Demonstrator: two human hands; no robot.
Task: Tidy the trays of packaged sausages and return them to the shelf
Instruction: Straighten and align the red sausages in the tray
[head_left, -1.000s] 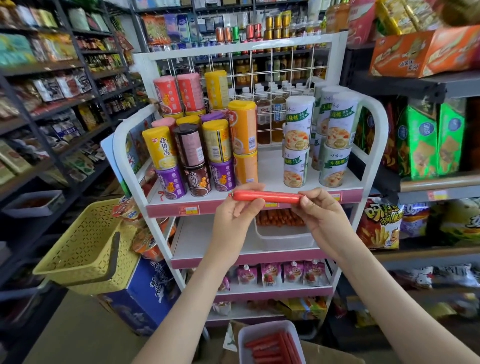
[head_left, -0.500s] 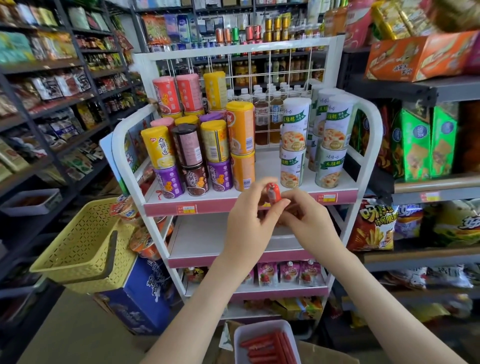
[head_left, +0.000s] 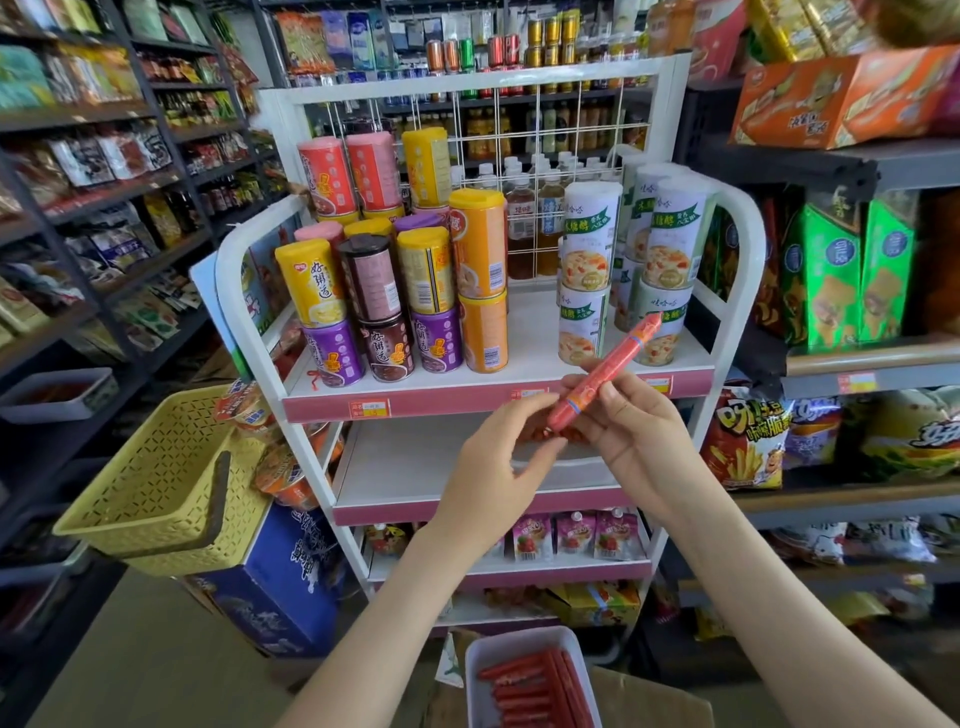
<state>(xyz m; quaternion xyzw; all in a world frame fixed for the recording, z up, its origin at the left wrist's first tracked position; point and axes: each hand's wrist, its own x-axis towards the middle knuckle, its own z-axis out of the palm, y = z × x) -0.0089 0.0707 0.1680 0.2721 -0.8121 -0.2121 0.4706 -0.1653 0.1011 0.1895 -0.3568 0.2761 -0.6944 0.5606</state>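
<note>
Since half a second ago the sausage (head_left: 605, 366) has swung from end-on between both hands to a slant, its far tip raised to the right. The right hand (head_left: 631, 431) pinches its lower half between thumb and curled fingers. The left hand (head_left: 493, 462) sits beside the lower end with its fingers loosely spread; whether a fingertip touches the wrapper cannot be told.

This looks like the sorting step, with one stick being turned before it is laid down. A lower tray (head_left: 519, 638) of sausages rests near the person's waist, and a shelf tray (head_left: 566, 467) stands on the middle shelf (head_left: 415, 467) behind the hands. The next move probably calls for laying the stick parallel to the others in a tray.
</note>
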